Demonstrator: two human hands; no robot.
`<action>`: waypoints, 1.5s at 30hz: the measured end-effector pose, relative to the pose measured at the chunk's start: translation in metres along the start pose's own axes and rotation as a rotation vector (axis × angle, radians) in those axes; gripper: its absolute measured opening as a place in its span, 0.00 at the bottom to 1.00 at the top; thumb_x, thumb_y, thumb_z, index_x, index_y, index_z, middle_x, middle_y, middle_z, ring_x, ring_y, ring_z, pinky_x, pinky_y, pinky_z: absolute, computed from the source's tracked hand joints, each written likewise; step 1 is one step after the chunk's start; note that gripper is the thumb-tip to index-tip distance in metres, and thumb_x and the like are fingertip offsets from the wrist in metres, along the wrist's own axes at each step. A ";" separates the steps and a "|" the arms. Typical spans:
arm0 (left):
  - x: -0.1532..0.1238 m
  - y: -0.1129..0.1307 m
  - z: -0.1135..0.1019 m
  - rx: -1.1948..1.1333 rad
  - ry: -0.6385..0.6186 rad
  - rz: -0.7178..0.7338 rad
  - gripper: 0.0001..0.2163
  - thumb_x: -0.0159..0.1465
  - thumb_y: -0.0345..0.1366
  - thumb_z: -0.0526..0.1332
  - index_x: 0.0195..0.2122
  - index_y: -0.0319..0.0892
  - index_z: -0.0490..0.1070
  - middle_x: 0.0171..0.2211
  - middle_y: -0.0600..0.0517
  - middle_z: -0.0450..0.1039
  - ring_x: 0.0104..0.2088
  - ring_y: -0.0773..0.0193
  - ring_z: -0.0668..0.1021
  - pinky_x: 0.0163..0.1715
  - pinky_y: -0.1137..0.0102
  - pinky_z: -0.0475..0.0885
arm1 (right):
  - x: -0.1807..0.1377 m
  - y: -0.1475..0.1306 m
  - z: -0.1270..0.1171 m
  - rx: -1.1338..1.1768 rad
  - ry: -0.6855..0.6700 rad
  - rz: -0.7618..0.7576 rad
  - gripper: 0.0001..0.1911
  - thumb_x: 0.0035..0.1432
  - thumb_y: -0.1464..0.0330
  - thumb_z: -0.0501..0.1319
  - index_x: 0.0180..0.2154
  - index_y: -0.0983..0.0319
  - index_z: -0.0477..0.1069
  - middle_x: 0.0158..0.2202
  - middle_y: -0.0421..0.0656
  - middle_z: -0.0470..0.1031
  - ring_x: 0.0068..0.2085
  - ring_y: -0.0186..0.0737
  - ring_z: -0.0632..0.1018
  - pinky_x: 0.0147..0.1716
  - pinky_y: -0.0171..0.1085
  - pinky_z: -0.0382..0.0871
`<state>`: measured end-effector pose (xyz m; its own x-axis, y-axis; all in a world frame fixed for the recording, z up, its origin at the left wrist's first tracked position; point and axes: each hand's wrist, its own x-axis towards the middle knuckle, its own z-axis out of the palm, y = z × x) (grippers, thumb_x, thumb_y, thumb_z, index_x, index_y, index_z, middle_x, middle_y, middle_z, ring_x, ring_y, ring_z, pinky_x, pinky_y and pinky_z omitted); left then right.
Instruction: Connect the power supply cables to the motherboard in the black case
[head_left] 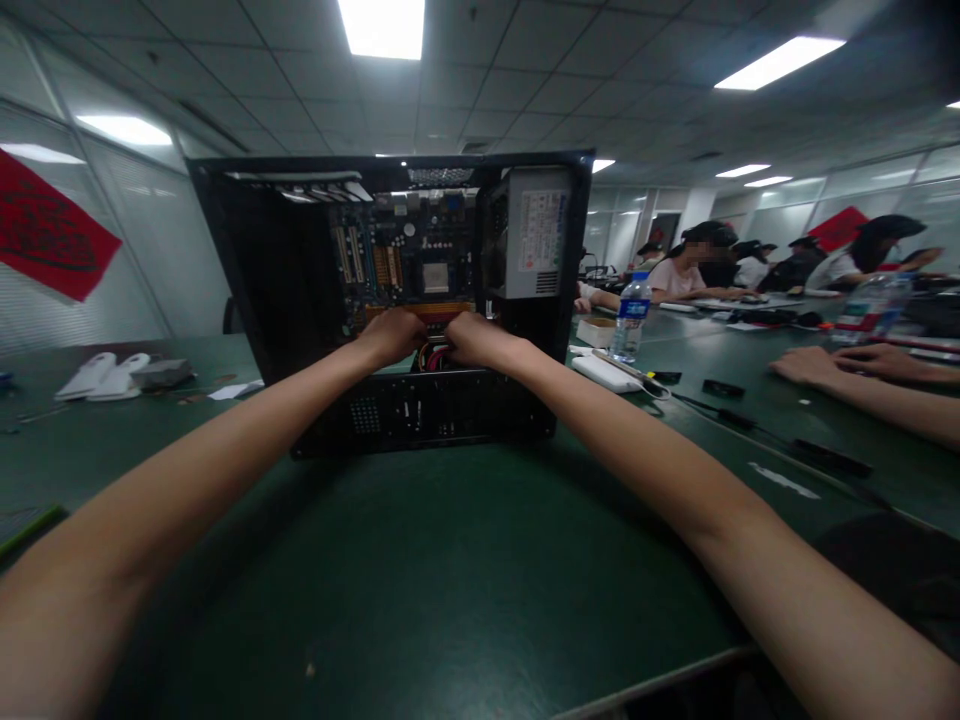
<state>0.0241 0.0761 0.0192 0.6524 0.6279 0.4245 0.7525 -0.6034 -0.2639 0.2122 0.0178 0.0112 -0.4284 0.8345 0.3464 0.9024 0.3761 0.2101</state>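
An open black computer case [255,260] stands on the green table [450,560], its inside facing me. A blue motherboard [409,255] fills the back and a grey power supply [536,235] sits at the upper right. My left hand [394,335] and my right hand [474,338] reach inside side by side at the lower edge of the motherboard. Both have curled fingers pressed around a long yellowish part [439,312], just above red and yellow cables [435,358]. What the fingertips grip is hidden.
A water bottle [630,315] and a white box [596,330] stand right of the case. Black tools and a screwdriver [750,420] lie further right, near another person's hands [832,365]. White parts [105,375] lie at far left. Several people sit at the back right.
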 end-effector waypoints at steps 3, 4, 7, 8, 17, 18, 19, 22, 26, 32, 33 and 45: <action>-0.001 0.001 0.000 -0.025 0.022 -0.035 0.10 0.65 0.35 0.62 0.38 0.45 0.84 0.37 0.45 0.83 0.39 0.53 0.82 0.41 0.64 0.72 | 0.003 0.000 -0.001 -0.052 0.026 -0.061 0.17 0.65 0.72 0.61 0.52 0.71 0.80 0.51 0.61 0.79 0.53 0.55 0.80 0.50 0.40 0.73; -0.002 0.001 0.001 -0.039 0.031 -0.039 0.09 0.64 0.36 0.62 0.38 0.44 0.84 0.38 0.45 0.83 0.40 0.53 0.82 0.42 0.64 0.72 | 0.004 0.000 -0.002 -0.063 0.038 -0.086 0.17 0.65 0.73 0.60 0.52 0.72 0.79 0.52 0.61 0.79 0.54 0.55 0.80 0.51 0.41 0.72; -0.004 0.003 0.000 -0.081 0.044 -0.032 0.10 0.65 0.36 0.62 0.40 0.44 0.84 0.40 0.44 0.83 0.43 0.52 0.82 0.45 0.63 0.73 | 0.008 0.000 -0.002 -0.072 0.083 -0.146 0.19 0.67 0.75 0.55 0.54 0.72 0.78 0.53 0.61 0.78 0.54 0.53 0.79 0.53 0.40 0.71; -0.004 0.004 0.000 -0.076 0.042 -0.031 0.10 0.66 0.37 0.62 0.41 0.44 0.84 0.41 0.44 0.83 0.45 0.51 0.82 0.46 0.63 0.73 | 0.010 0.000 -0.002 -0.076 0.086 -0.161 0.19 0.68 0.76 0.54 0.54 0.72 0.77 0.53 0.61 0.78 0.54 0.52 0.79 0.52 0.40 0.71; -0.007 0.007 -0.003 -0.017 -0.027 -0.062 0.14 0.68 0.40 0.59 0.49 0.50 0.83 0.47 0.47 0.83 0.47 0.51 0.83 0.43 0.65 0.72 | 0.025 0.002 0.007 -0.121 0.152 -0.252 0.19 0.69 0.76 0.53 0.55 0.72 0.76 0.55 0.58 0.77 0.56 0.51 0.77 0.55 0.43 0.69; -0.008 0.007 -0.004 -0.027 -0.031 -0.071 0.14 0.68 0.41 0.59 0.49 0.51 0.83 0.46 0.47 0.83 0.47 0.52 0.83 0.43 0.65 0.72 | 0.025 0.002 0.007 -0.120 0.149 -0.245 0.18 0.69 0.76 0.53 0.54 0.72 0.77 0.54 0.58 0.77 0.56 0.51 0.77 0.55 0.43 0.70; -0.008 0.007 -0.004 -0.032 -0.037 -0.081 0.14 0.68 0.42 0.59 0.49 0.51 0.83 0.45 0.47 0.84 0.46 0.51 0.83 0.43 0.65 0.72 | 0.025 0.002 0.008 -0.116 0.142 -0.239 0.18 0.68 0.76 0.54 0.54 0.72 0.77 0.53 0.58 0.78 0.55 0.52 0.78 0.54 0.43 0.70; -0.010 0.009 -0.007 -0.023 -0.059 -0.092 0.15 0.68 0.42 0.58 0.49 0.50 0.83 0.45 0.45 0.83 0.46 0.49 0.83 0.42 0.63 0.72 | 0.025 0.001 0.008 -0.103 0.131 -0.241 0.18 0.65 0.77 0.57 0.54 0.72 0.77 0.54 0.59 0.78 0.55 0.53 0.78 0.53 0.43 0.71; -0.010 0.012 -0.009 -0.017 -0.084 -0.101 0.15 0.68 0.38 0.58 0.48 0.47 0.83 0.45 0.44 0.83 0.46 0.51 0.83 0.44 0.63 0.72 | 0.026 0.000 0.008 -0.111 0.121 -0.249 0.17 0.65 0.76 0.58 0.53 0.72 0.77 0.53 0.58 0.78 0.54 0.55 0.79 0.51 0.44 0.72; -0.011 0.009 -0.007 -0.014 -0.055 -0.081 0.13 0.67 0.41 0.61 0.46 0.46 0.84 0.42 0.45 0.83 0.44 0.53 0.82 0.41 0.66 0.72 | 0.030 -0.004 0.010 -0.162 0.110 -0.262 0.18 0.68 0.77 0.53 0.52 0.72 0.77 0.53 0.60 0.77 0.53 0.54 0.79 0.49 0.44 0.73; -0.011 0.008 -0.006 -0.016 -0.048 -0.078 0.13 0.67 0.41 0.61 0.46 0.46 0.84 0.42 0.45 0.83 0.44 0.53 0.82 0.41 0.66 0.72 | 0.030 -0.004 0.010 -0.168 0.109 -0.266 0.18 0.69 0.76 0.52 0.53 0.72 0.77 0.54 0.60 0.76 0.53 0.54 0.79 0.49 0.44 0.73; -0.010 0.003 -0.003 -0.006 -0.079 -0.039 0.13 0.66 0.39 0.59 0.44 0.43 0.84 0.40 0.45 0.83 0.42 0.53 0.82 0.38 0.66 0.70 | 0.035 0.005 0.018 -0.257 0.145 -0.363 0.18 0.68 0.76 0.53 0.55 0.73 0.73 0.54 0.60 0.75 0.54 0.56 0.77 0.47 0.44 0.70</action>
<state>0.0193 0.0662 0.0169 0.6282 0.6874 0.3645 0.7768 -0.5810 -0.2430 0.2025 0.0559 0.0080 -0.7327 0.5958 0.3289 0.6604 0.5059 0.5549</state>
